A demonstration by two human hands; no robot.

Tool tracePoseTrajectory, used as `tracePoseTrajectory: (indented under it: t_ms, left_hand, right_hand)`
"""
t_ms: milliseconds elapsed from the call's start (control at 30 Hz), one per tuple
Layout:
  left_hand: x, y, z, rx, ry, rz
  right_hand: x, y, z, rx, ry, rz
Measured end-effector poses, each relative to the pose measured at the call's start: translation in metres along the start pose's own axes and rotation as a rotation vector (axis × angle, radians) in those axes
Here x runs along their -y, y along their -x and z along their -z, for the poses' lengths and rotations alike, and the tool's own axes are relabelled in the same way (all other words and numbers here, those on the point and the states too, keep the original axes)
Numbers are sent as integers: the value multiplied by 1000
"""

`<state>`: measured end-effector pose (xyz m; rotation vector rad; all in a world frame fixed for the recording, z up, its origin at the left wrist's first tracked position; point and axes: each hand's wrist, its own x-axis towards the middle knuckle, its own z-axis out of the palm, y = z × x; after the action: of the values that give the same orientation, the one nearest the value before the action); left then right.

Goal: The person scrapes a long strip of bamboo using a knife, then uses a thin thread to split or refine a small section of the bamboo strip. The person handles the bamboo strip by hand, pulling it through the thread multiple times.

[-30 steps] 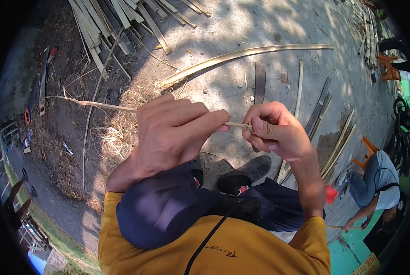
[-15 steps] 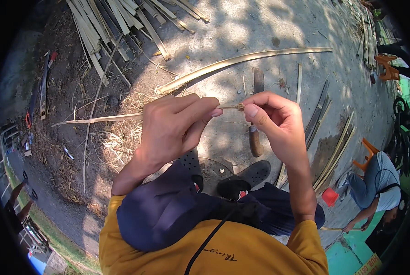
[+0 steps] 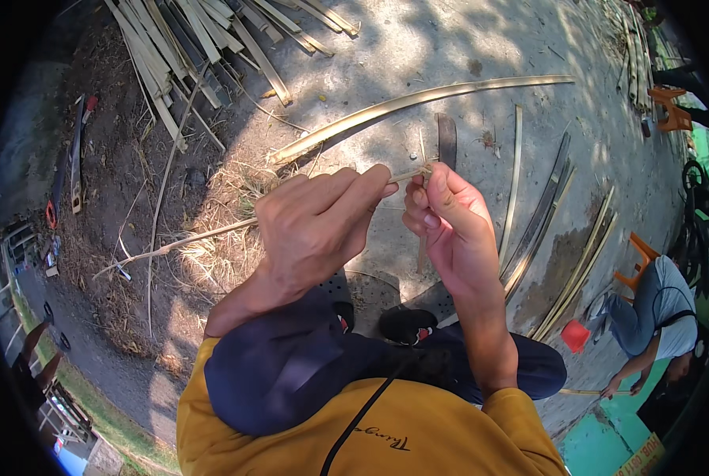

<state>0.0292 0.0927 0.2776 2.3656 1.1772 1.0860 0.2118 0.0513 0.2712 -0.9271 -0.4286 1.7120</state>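
Left hand (image 3: 319, 226): I am gripping the thin strip (image 3: 408, 175) | Right hand (image 3: 456, 218): I am pinching its tip (image 3: 427, 169) | Judgement: even tension between 2 close grips is serving best

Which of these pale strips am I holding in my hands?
The thin strip passing through your left hand to your right hand. The wide curved strip and upper-left pile lie on the ground.

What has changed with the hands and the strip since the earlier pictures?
The right hand has moved left and farther from the body; the thin bamboo strip has turned, its left end swinging toward the body. Nothing was visibly let go: right and left hand keep hold. The machete and curved bamboo slat lie unmoved.
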Motion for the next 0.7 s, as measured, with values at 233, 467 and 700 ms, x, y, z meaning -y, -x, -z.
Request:
tracePoseTrajectory:
  t_ms: [233,467,700]
  left_hand:
    - [0,7,-10,-45,-15,35]
    - [-4,12,-11,-87,67,54]
    - [1,16,-6,-41,128,82]
  right_hand:
    - [-15,-1,-16,-152,-161,101]
    - [-12,-2,-11,-91,-110,177]
    - [3,-4,-6,1,20,216]
